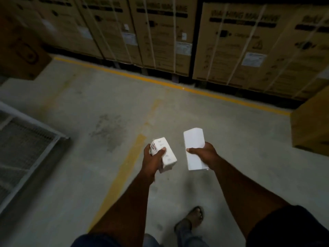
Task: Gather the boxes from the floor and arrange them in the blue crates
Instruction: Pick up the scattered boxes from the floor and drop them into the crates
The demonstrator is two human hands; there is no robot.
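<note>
Both hands full here, left hand (153, 157) wrapped around one white box (166, 155), right hand (204, 154) pinching another box (194, 148) mid-length — light, stiff cartons by the look.

Both forearms reach forward. The left hand (151, 160) grips a printed box (168, 157), thumb across it; beside it, the right hand (207, 154) seemingly cradles a plain box (194, 139).
</note>
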